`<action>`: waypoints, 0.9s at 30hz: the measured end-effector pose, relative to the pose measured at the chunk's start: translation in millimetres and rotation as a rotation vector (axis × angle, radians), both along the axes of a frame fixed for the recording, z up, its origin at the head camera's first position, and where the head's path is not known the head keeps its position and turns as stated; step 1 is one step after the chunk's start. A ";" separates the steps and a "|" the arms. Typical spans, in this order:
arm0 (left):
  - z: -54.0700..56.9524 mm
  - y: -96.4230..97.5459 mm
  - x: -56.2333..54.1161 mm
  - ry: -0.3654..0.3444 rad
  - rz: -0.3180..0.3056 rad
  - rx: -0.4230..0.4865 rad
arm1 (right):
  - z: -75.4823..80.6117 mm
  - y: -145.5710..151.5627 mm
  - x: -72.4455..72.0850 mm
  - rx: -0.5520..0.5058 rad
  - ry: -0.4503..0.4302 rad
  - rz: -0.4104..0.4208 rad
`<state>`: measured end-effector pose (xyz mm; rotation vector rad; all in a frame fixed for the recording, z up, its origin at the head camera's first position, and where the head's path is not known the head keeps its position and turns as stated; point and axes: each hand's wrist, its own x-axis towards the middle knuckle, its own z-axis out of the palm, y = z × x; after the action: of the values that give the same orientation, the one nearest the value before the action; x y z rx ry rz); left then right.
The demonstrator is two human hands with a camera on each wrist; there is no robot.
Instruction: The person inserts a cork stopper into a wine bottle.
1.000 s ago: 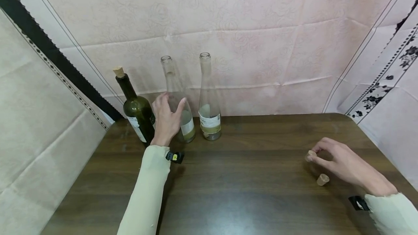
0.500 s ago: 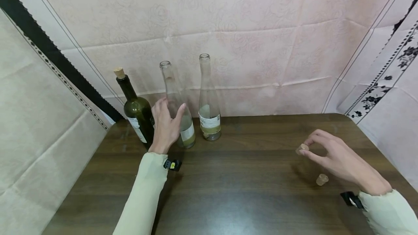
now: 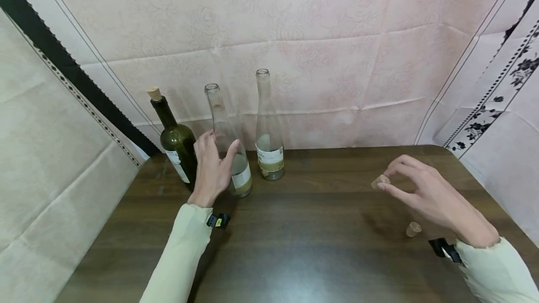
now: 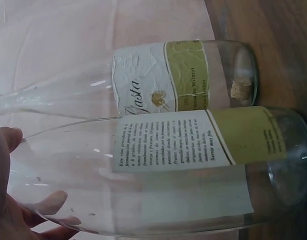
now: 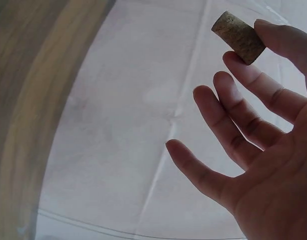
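Observation:
My left hand point(image 3: 212, 167) grips a clear glass bottle point(image 3: 222, 118) around its body, thumb on one side and fingers on the other. The bottle's mouth is uncorked, and a white and green label point(image 4: 168, 140) shows in the left wrist view. Between thumb and index finger, my right hand point(image 3: 425, 195) pinches a cork point(image 5: 238, 37), held above the right side of the table with the other fingers spread. A second cork point(image 3: 413, 229) stands on the table below that hand.
Another clear bottle point(image 3: 270, 120) stands to the right of the gripped one, with a cork piece point(image 4: 241, 89) inside at its base. To the left is a dark green bottle point(image 3: 178, 141) with a cork in its neck. Patterned cloth point(image 3: 320, 60) hangs behind the wooden table point(image 3: 303, 237).
My left hand has drawn the clear bottle slightly toward me. My right hand has lifted its cork and moved left and away from me, leaving the second cork behind.

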<state>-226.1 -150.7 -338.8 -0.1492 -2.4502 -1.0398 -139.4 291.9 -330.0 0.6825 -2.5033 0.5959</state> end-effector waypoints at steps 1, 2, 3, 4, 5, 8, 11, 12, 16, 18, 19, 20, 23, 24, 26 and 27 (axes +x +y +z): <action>-0.3 0.4 1.4 0.003 0.000 -0.002 | 1.6 -1.0 0.3 -0.010 0.005 0.005; -0.5 0.9 3.0 0.007 -0.001 -0.004 | 3.3 -2.1 0.7 -0.019 0.009 0.009; -0.8 1.3 4.5 0.009 -0.001 -0.006 | 5.1 -3.3 1.2 -0.029 0.015 0.015; -1.0 1.8 6.1 0.010 -0.002 -0.008 | 6.9 -4.4 1.3 -0.035 0.021 0.024; -1.2 2.3 7.9 0.011 -0.006 -0.008 | 8.9 -5.7 1.5 -0.040 0.029 0.034; -1.6 3.4 13.3 0.011 -0.017 -0.012 | 14.6 -10.1 1.9 -0.059 0.049 0.063; -1.6 4.4 18.6 0.014 -0.027 -0.022 | 20.6 -14.9 2.6 -0.074 0.057 0.083; -1.5 4.9 20.2 0.017 -0.028 -0.026 | 22.6 -16.6 3.1 -0.078 0.058 0.086; -1.5 6.4 27.4 0.014 -0.024 -0.040 | 30.1 -22.5 6.2 -0.091 0.032 0.105; -1.5 7.6 31.0 0.007 -0.027 -0.040 | 33.3 -25.1 7.7 -0.096 0.028 0.114; -1.5 8.3 33.1 0.001 -0.029 -0.041 | 34.8 -26.2 8.3 -0.099 0.026 0.118; -1.4 9.1 35.0 -0.005 -0.032 -0.041 | 35.9 -27.2 8.9 -0.101 0.028 0.118; -0.8 12.1 41.0 -0.006 -0.045 -0.040 | 39.1 -29.8 10.1 -0.110 0.043 0.115; -0.7 13.1 43.1 -0.005 -0.048 -0.044 | 39.9 -30.5 10.4 -0.112 0.046 0.111; -0.3 15.4 47.5 0.000 -0.055 -0.052 | 41.2 -31.6 10.8 -0.120 0.050 0.106; -0.1 16.5 49.6 0.003 -0.059 -0.055 | 42.0 -32.2 10.9 -0.124 0.053 0.105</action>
<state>-176.5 -134.1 -338.8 -0.2419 -2.4864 -0.9967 -128.4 259.7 -288.0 0.7759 -2.3708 0.7548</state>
